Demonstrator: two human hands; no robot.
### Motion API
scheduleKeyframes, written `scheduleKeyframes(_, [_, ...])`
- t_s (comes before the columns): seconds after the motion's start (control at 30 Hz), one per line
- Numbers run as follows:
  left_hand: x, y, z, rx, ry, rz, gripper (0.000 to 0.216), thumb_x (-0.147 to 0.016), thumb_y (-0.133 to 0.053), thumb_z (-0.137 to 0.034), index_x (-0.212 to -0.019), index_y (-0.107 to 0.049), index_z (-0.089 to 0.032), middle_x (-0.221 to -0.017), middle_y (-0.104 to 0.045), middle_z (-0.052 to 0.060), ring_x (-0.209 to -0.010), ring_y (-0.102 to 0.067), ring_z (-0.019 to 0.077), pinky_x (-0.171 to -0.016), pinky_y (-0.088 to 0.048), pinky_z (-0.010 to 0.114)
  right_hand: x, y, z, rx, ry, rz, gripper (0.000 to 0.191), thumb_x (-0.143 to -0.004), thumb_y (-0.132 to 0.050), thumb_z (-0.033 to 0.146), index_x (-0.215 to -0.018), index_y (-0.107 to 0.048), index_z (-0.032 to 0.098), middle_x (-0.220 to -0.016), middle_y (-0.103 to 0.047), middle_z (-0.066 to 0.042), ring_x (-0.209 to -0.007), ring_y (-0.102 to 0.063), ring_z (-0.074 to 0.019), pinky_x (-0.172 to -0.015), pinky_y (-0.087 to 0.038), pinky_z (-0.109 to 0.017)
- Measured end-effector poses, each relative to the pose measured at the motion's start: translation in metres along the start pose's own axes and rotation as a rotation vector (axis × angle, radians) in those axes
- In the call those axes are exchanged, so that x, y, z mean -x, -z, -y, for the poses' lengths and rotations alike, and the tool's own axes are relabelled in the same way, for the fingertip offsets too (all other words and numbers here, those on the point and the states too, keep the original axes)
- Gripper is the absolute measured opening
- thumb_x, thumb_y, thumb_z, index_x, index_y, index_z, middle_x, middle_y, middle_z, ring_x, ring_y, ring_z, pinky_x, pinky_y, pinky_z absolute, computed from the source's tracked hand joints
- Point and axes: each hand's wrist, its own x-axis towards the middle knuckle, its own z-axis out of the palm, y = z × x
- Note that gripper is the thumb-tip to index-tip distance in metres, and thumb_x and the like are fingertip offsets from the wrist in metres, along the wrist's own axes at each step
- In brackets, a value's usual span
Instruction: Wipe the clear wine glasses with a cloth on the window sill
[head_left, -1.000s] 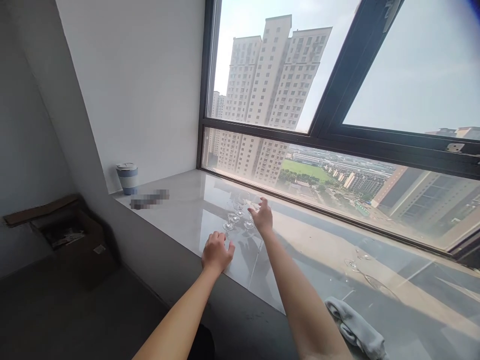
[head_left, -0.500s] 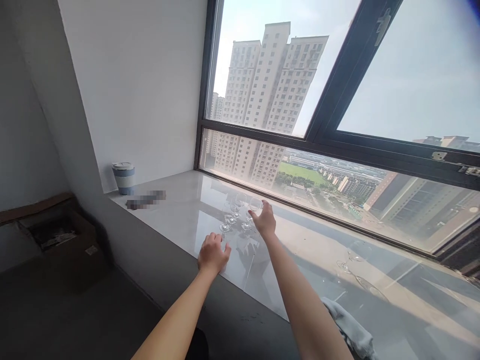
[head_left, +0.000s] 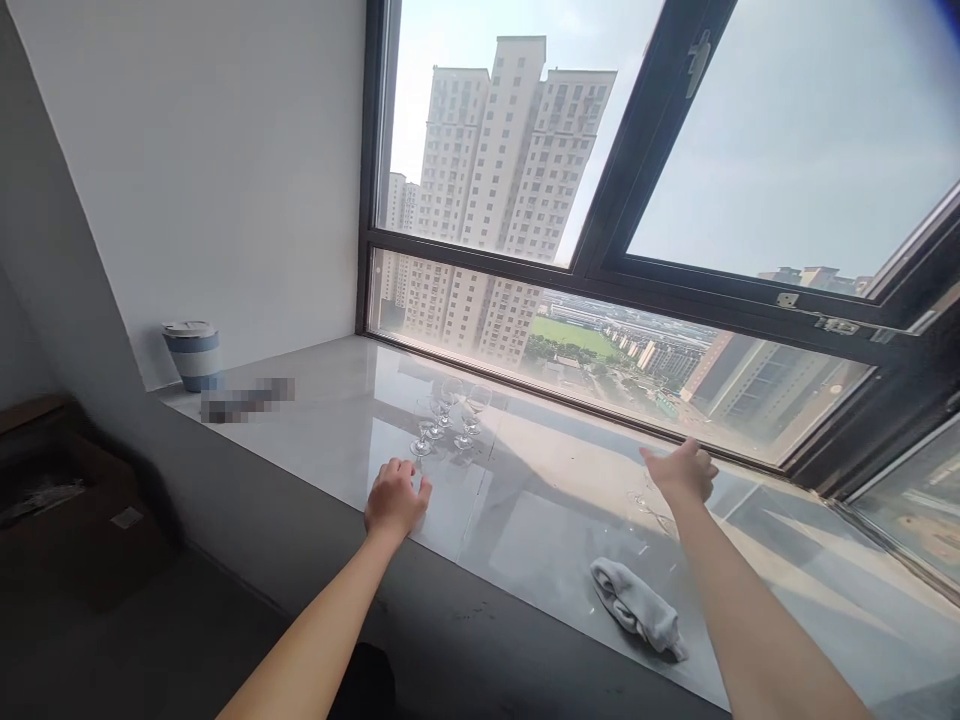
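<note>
Several clear stemmed glasses stand in a cluster on the glossy windowsill (head_left: 330, 415), among them a front glass (head_left: 421, 440) and a right-hand glass (head_left: 471, 415). My left hand (head_left: 395, 498) rests at the sill's front edge, just in front of the cluster. Its fingers are loosely bent with the thumb apart, and I see nothing held in it. Farther right, my right hand (head_left: 684, 472) reaches over the sill with thumb and fingers apart. Beside it is a single clear glass (head_left: 640, 498), partly hidden by the hand; contact cannot be made out.
A crumpled grey-white cloth (head_left: 637, 608) lies near the sill's front edge. At the left end stand a blue-and-white lidded cup (head_left: 193, 355) and a blurred object (head_left: 247, 400). A dark-framed window (head_left: 480, 255) runs behind. An open cardboard box (head_left: 90, 520) sits on the floor.
My right hand has left the glass cluster and swung right to the single glass. The view has turned right, bringing the whole cloth into sight. My left hand stays at the sill edge.
</note>
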Motion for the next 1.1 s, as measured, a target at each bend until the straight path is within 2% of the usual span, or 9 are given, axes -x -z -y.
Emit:
scheduleKeyframes(0.07, [0.000, 0.000, -0.001, 0.003, 0.012, 0.007, 0.018, -0.086, -0.046, -0.035, -0.088, -0.057, -0.021, -0.095, -0.057, 0.007, -0.096, -0.051, 0.0219, -0.075, -0.039, 0.032, -0.006, -0.006, -0.018, -0.066, -0.068, 0.148, 0.086, -0.070, -0.062, 0.057, -0.137, -0.033, 0.011, -0.125, -0.051, -0.028, -0.115, -0.050, -0.0432, -0.083, -0.045, -0.050])
scheduleKeyframes(0.13, [0.000, 0.000, -0.001, 0.002, 0.014, 0.000, 0.017, -0.086, -0.047, -0.034, -0.087, -0.057, -0.020, -0.095, -0.057, 0.007, -0.096, -0.051, 0.0216, -0.077, -0.039, 0.032, -0.007, -0.012, -0.026, -0.131, -0.077, 0.251, 0.082, -0.072, -0.060, 0.052, -0.138, -0.032, 0.013, -0.120, -0.056, -0.026, -0.110, -0.056, -0.0401, -0.083, -0.046, -0.049])
scheduleKeyframes(0.27, [0.000, -0.002, 0.002, -0.003, -0.002, -0.010, 0.017, -0.086, -0.047, -0.035, -0.085, -0.056, -0.021, -0.093, -0.057, 0.006, -0.092, -0.051, 0.0208, -0.076, -0.039, 0.031, 0.005, -0.018, -0.016, -0.180, -0.043, 0.239, 0.073, -0.074, -0.058, 0.050, -0.136, -0.034, 0.021, -0.119, -0.060, -0.019, -0.107, -0.059, -0.0364, -0.082, -0.047, -0.046])
scheduleKeyframes(0.4, [0.000, -0.004, 0.004, 0.000, -0.015, -0.023, 0.017, -0.086, -0.046, -0.036, -0.084, -0.055, -0.021, -0.093, -0.056, 0.006, -0.092, -0.051, 0.0210, -0.073, -0.039, 0.031, 0.038, -0.017, 0.031, -0.253, 0.080, 0.186, 0.071, -0.073, -0.059, 0.052, -0.133, -0.035, 0.024, -0.116, -0.062, -0.012, -0.102, -0.061, -0.0306, -0.079, -0.046, -0.040])
scheduleKeyframes(0.53, [0.000, -0.004, 0.003, 0.007, -0.003, -0.023, 0.017, -0.086, -0.047, -0.036, -0.083, -0.055, -0.021, -0.093, -0.057, 0.006, -0.093, -0.051, 0.0211, -0.074, -0.039, 0.031, 0.090, -0.018, 0.101, -0.470, 0.323, 0.328, 0.068, -0.072, -0.064, 0.049, -0.130, -0.037, 0.024, -0.112, -0.063, -0.007, -0.096, -0.063, -0.0231, -0.078, -0.046, -0.033])
scheduleKeyframes(0.63, [0.000, -0.003, 0.003, 0.015, -0.005, -0.024, 0.017, -0.086, -0.047, -0.036, -0.083, -0.055, -0.021, -0.092, -0.057, 0.006, -0.093, -0.051, 0.0210, -0.074, -0.040, 0.031, 0.130, -0.022, 0.154, -0.613, 0.446, 0.423, 0.068, -0.074, -0.064, 0.048, -0.131, -0.036, 0.025, -0.110, -0.064, -0.006, -0.094, -0.063, -0.0208, -0.077, -0.047, -0.032])
scheduleKeyframes(0.73, [0.001, -0.002, 0.003, 0.013, -0.014, -0.026, 0.017, -0.086, -0.046, -0.035, -0.083, -0.055, -0.021, -0.092, -0.057, 0.006, -0.093, -0.052, 0.0211, -0.076, -0.040, 0.031, 0.163, -0.027, 0.194, -0.650, 0.544, 0.524, 0.068, -0.073, -0.067, 0.046, -0.131, -0.036, 0.025, -0.108, -0.064, -0.006, -0.092, -0.064, -0.0208, -0.077, -0.047, -0.032])
scheduleKeyframes(0.9, [0.001, 0.000, 0.001, 0.002, -0.019, -0.029, 0.016, -0.086, -0.047, -0.033, -0.081, -0.056, -0.021, -0.091, -0.057, 0.006, -0.092, -0.051, 0.0210, -0.078, -0.040, 0.032, 0.192, -0.034, 0.228, -0.628, 0.579, 0.548, 0.070, -0.075, -0.068, 0.041, -0.134, -0.035, 0.025, -0.111, -0.064, -0.008, -0.098, -0.063, -0.0241, -0.080, -0.047, -0.035])
scheduleKeyframes(1.1, [0.002, 0.000, 0.001, 0.012, -0.009, -0.027, 0.016, -0.086, -0.047, -0.032, -0.080, -0.056, -0.021, -0.090, -0.057, 0.006, -0.093, -0.052, 0.0213, -0.078, -0.040, 0.032, 0.203, -0.041, 0.235, -0.657, 0.580, 0.496, 0.069, -0.075, -0.068, 0.043, -0.132, -0.036, 0.021, -0.115, -0.062, -0.012, -0.104, -0.061, -0.0260, -0.085, -0.047, -0.036])
